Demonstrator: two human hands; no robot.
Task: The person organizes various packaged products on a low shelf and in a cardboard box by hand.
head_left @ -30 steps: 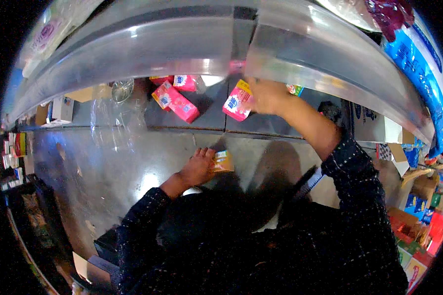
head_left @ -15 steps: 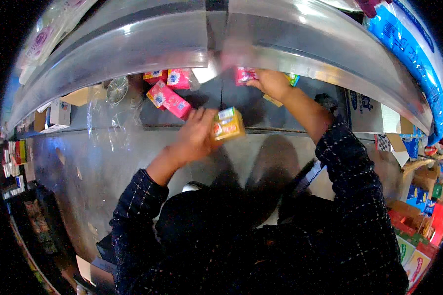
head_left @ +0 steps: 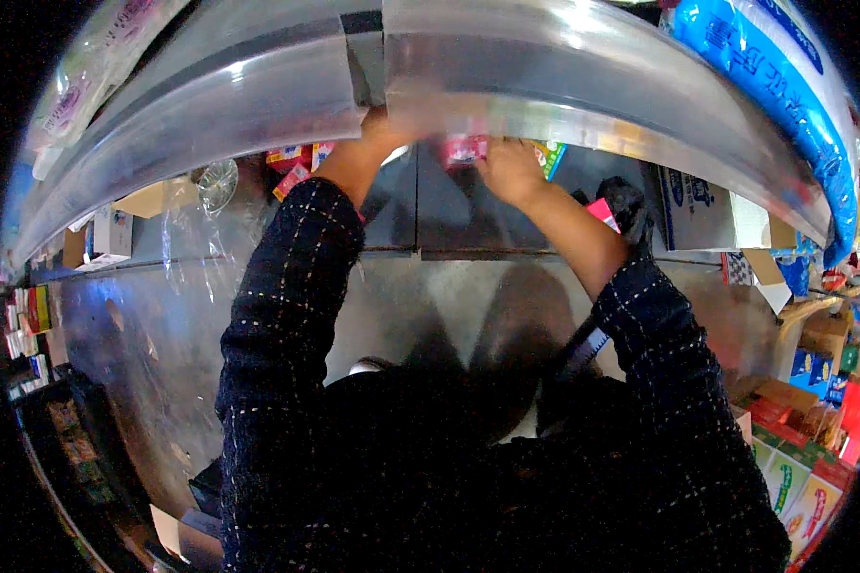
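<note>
My left hand (head_left: 384,136) reaches forward to the clear plastic edge; its fingers are hidden or smeared behind it, so whatever they hold does not show. My right hand (head_left: 514,174) is closed at the side of a small pink pack (head_left: 465,150), thumb against its edge. Beside its knuckles a green and yellow pack (head_left: 552,158) stands partly behind the plastic. Several pink and red packs (head_left: 291,167) lie left of my left wrist, partly covered by my sleeve. Another pink piece (head_left: 602,212) shows beyond my right forearm.
A curved clear plastic panel (head_left: 545,67) spans the far side above the grey surface. Crumpled clear film (head_left: 186,229) and a small open carton (head_left: 113,229) lie left. A dark carton (head_left: 688,205) stands right, below a large blue bag (head_left: 774,95). Stacked boxes (head_left: 798,487) fill the lower right.
My left hand has moved forward to the plastic edge, and the yellow pack it held is out of sight. My right hand has stayed near the pink pack. The view has shifted slightly.
</note>
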